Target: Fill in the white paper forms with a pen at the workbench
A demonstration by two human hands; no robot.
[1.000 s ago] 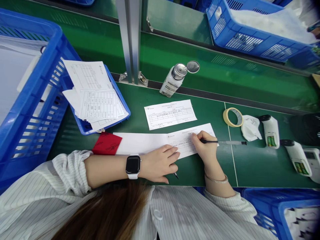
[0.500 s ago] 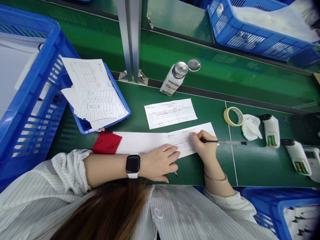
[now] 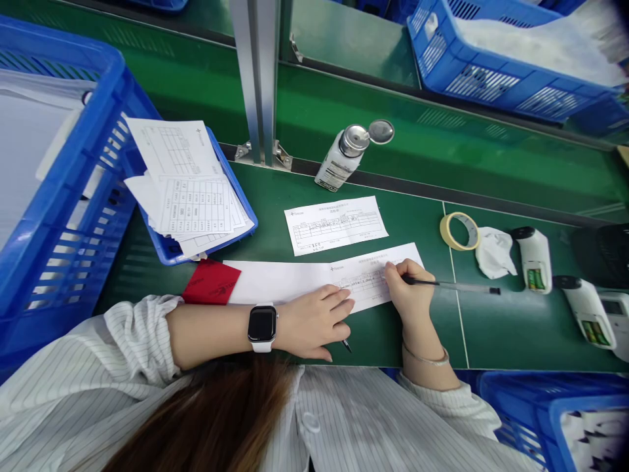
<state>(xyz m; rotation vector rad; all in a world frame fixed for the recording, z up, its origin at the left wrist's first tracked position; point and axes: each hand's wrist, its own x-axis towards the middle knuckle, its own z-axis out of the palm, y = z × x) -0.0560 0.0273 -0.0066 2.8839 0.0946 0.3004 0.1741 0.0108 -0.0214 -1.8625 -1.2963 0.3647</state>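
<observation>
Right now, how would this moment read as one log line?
left hand: rests on lower form | right hand: holds pen | beyond: upper form, bottle

A small cross-like logo [image 3: 293, 214] is heading the upper slip [image 3: 337, 227] and the lower slip [image 3: 366, 283], nothing else reading clearly.

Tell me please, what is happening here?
A person's right hand holds a slim black-and-clear plastic pen over a white printed paper form, its tip hidden by the hand. The left hand rests palm down, partly on this form. A second white printed form lies beyond, and a blue plastic tray with loose white papers stands to the left.
</observation>
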